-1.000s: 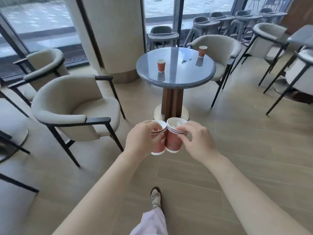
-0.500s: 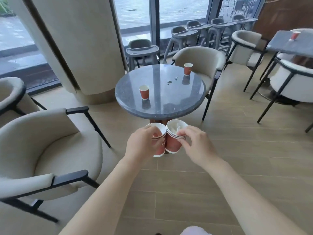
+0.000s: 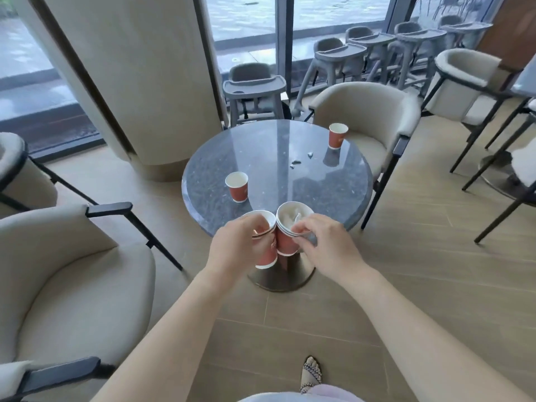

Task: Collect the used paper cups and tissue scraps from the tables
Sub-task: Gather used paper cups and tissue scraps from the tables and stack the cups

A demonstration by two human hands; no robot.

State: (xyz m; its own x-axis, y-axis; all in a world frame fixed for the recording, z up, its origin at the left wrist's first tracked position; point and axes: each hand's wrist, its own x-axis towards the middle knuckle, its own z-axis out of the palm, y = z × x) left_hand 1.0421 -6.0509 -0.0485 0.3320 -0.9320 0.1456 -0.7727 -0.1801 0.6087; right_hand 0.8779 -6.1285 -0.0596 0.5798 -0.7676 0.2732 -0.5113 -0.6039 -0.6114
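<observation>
Left hand [image 3: 235, 250]: wrapped round the side of the left stack [image 3: 267, 259] of red paper cups, which is gripped and held nearly upright.
Right hand [image 3: 327, 248]: the rim of the right stack [image 3: 285, 244] is pinched between thumb and fingertips.
Stacks: held touching side by side, over the 6 o'clock edge of the table [image 3: 275, 152].
Tissue [image 3: 296, 219]: a white crumpled piece is seen inside the top cup of the right stack.
Near cup [image 3: 237, 187]: left standing upright on the table at 8 o'clock, with nothing seen inside.
Far cup [image 3: 338, 136]: left standing upright by the rim at 2 o'clock.
Scraps [image 3: 296, 163]: two small bits are seen lying between the table's middle and the far cup.
Chairs: a cream chair [image 3: 368, 111] is set at the table's 2 o'clock, another [image 3: 72, 271] at 8 o'clock.
High chairs [image 3: 253, 88]: lined up by the window from 12 to 2 o'clock.
</observation>
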